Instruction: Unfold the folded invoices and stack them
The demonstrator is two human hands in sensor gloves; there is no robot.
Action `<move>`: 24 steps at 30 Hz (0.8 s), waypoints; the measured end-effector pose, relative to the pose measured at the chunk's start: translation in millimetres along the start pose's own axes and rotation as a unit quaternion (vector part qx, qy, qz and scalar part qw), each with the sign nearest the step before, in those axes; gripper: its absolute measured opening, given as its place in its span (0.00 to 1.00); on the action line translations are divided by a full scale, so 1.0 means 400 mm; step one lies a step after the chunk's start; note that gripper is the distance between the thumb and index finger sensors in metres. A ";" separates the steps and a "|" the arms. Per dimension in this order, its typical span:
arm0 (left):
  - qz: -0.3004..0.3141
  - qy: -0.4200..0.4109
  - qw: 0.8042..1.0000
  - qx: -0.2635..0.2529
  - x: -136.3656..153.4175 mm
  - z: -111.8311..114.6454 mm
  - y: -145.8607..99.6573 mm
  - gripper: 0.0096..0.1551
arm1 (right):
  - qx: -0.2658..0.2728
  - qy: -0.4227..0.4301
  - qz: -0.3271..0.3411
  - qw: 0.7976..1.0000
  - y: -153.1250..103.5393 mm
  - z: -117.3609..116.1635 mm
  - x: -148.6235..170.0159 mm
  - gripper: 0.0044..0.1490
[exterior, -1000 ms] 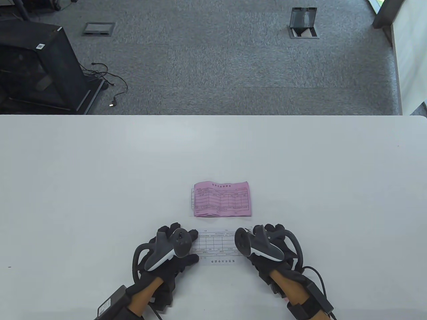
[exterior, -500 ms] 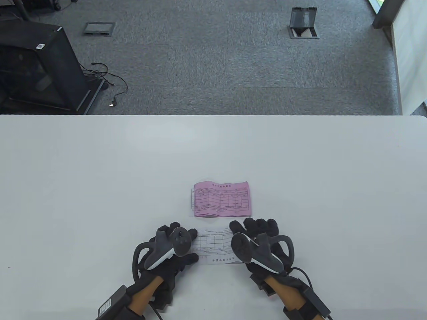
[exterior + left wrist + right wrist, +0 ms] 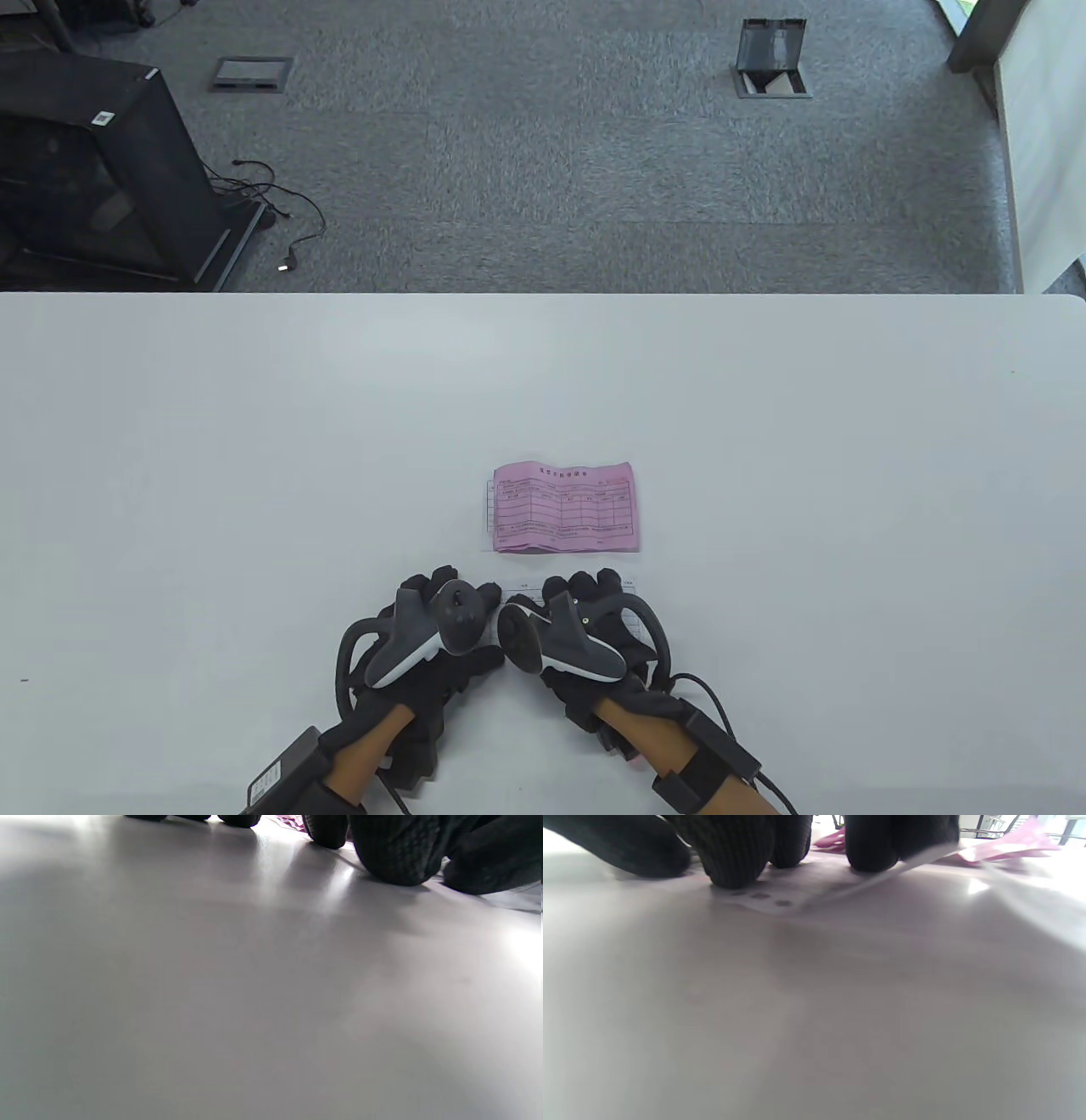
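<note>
Since a second ago the right hand slid left along the white invoice, both hands flat, pressing it; the pink invoice lies just beyond.

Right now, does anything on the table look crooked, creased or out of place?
Only slightly: the pink invoice has wavy fold creases, and a white sheet beneath it pokes out past its left edge, so that pair isn't squared up.

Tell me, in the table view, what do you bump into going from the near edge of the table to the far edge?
The two gloved hands, left hand and right hand, side by side on the white invoice → pink invoice → bare table.
</note>
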State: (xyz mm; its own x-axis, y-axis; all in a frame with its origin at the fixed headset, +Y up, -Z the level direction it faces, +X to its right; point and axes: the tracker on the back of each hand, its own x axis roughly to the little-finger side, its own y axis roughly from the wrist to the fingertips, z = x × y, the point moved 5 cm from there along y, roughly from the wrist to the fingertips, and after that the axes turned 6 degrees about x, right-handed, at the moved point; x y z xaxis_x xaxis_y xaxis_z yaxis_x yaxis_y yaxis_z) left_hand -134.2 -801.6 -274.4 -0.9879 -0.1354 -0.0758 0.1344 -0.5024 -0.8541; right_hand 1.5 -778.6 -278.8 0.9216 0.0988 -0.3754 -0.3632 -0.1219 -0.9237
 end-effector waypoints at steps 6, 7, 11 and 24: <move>-0.001 0.000 1.000 0.002 0.000 0.001 0.000 0.45 | 0.000 -0.003 -0.033 0.999 -0.024 -0.008 0.072 0.36; -0.001 0.000 1.000 0.003 0.000 0.001 0.000 0.45 | 0.000 -0.004 -0.037 0.999 -0.027 -0.009 0.080 0.36; -0.002 -0.001 1.000 0.004 0.001 0.001 0.000 0.45 | 0.000 -0.004 -0.053 0.999 -0.045 -0.015 0.126 0.36; -0.003 -0.003 1.000 0.006 0.000 0.002 0.001 0.45 | -0.005 -0.002 -0.089 0.996 -0.081 -0.028 0.223 0.36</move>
State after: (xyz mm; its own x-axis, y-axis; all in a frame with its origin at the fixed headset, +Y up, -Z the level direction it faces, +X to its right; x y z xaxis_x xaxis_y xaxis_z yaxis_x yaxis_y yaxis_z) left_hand -134.2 -802.5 -274.5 -0.9883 -0.1369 -0.0673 0.1288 -0.5131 -0.8486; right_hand 97.1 -777.0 -281.6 0.9709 0.1234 -0.2053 -0.1920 -0.1110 -0.9751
